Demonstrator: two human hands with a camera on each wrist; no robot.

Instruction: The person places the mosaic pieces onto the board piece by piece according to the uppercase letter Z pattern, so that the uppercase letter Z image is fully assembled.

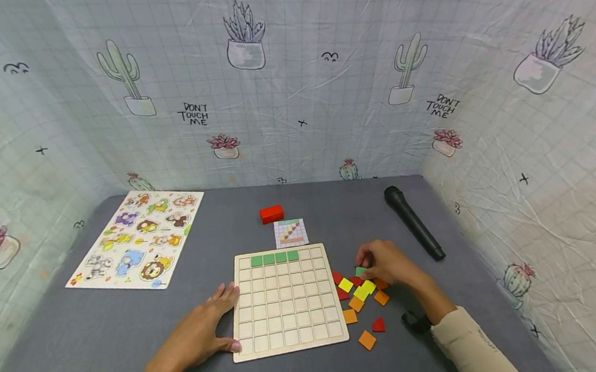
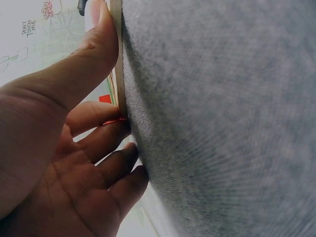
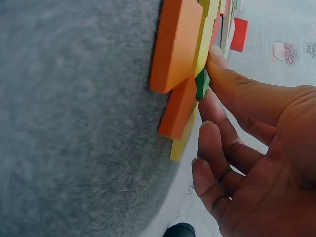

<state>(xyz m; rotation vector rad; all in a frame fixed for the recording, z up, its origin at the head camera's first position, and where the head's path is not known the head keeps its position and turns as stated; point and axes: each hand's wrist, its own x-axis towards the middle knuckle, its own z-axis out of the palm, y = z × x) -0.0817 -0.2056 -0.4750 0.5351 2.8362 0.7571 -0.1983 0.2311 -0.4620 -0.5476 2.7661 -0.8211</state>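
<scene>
A light wooden grid board (image 1: 292, 351) lies on the grey table, with several green square tiles (image 1: 275, 259) in a row of cells along its far side. Fingers spread, my left hand (image 1: 201, 327) rests against the board's left edge, its thumb on the near-left corner. Right of the board, my right hand (image 1: 386, 263) pinches a green tile (image 3: 202, 84) between thumb and fingers, over a loose heap of tiles. Yellow tiles (image 1: 361, 293), orange tiles (image 1: 381, 298) and red pieces (image 1: 343, 293) lie close by its fingertips.
Beyond the board are a small pattern card (image 1: 290, 233) and a red block (image 1: 271, 214). An animal picture sheet (image 1: 136, 243) lies at the left, a black microphone (image 1: 413, 223) at the right. A patterned cloth (image 1: 289, 91) hangs behind the table.
</scene>
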